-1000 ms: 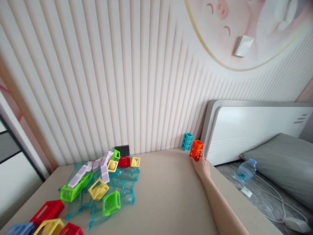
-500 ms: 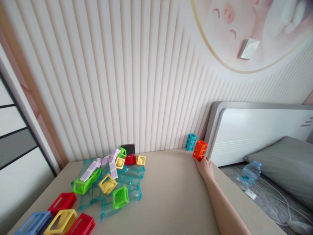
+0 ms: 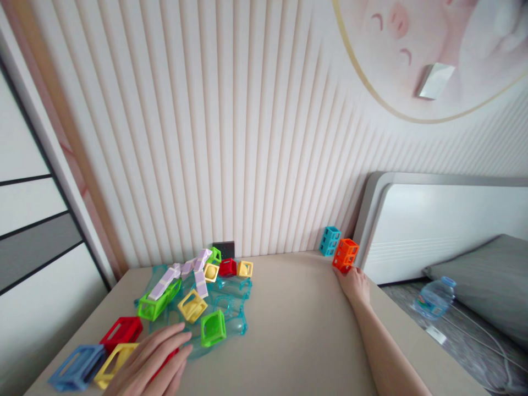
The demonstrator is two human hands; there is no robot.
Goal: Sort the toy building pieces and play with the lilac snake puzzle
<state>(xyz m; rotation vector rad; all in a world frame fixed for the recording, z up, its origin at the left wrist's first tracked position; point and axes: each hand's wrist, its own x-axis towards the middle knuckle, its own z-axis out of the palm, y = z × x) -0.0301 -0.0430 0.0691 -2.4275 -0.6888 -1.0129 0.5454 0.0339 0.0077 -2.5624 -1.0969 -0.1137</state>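
Note:
My right hand (image 3: 355,285) has its fingers closed around the lower part of an upright orange lattice block (image 3: 345,253) at the far right of the tabletop. Beside it, close to the wall, stands a similar turquoise lattice block (image 3: 330,241). At the lower left, my left hand (image 3: 150,363) reaches over a red block (image 3: 165,362), which shows between the stretched fingers and is mostly hidden. Around that hand lie a yellow frame block (image 3: 110,360), a blue frame block (image 3: 77,367) and another red block (image 3: 121,333).
Translucent teal track pieces (image 3: 226,300) spread across the table's left side, with green, yellow and red blocks on and near them. Lilac strips (image 3: 165,282) lie among these. A ribbed wall (image 3: 264,137) borders the back. Off the right edge are a bottle (image 3: 435,297) and a pillow (image 3: 487,275).
My left hand has come into view at the lower left, over the red block. My right hand stays at the orange block. The whole view has shifted slightly.

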